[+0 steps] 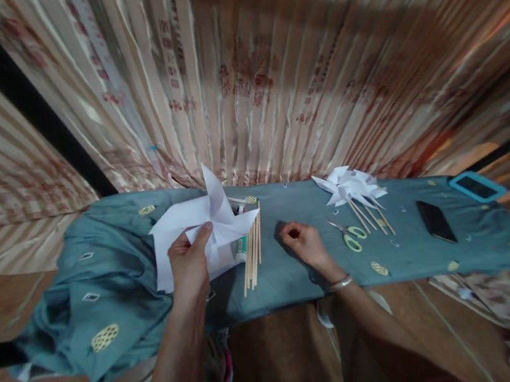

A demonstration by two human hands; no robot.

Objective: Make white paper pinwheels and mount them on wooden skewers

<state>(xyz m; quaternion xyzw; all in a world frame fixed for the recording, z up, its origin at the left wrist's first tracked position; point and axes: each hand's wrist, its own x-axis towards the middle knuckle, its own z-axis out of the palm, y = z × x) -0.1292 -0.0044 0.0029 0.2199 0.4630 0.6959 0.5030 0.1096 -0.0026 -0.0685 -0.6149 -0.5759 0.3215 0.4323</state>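
Observation:
My left hand pinches the middle of a white paper pinwheel between thumb and fingers. Under it lie white paper sheets and, partly covered, a green-and-white tube. Several thin wooden sticks rest side by side just right of the pinwheel. My right hand is closed above the cloth, with thumb and fingertips together; anything between them is too small to make out. Scissors with pale green handles lie to its right.
White pinwheels on sticks lie at the back right of the cloth-covered table. Farther right are a dark phone and a blue-framed object. A striped curtain hangs behind the table, and a black pole slants at left.

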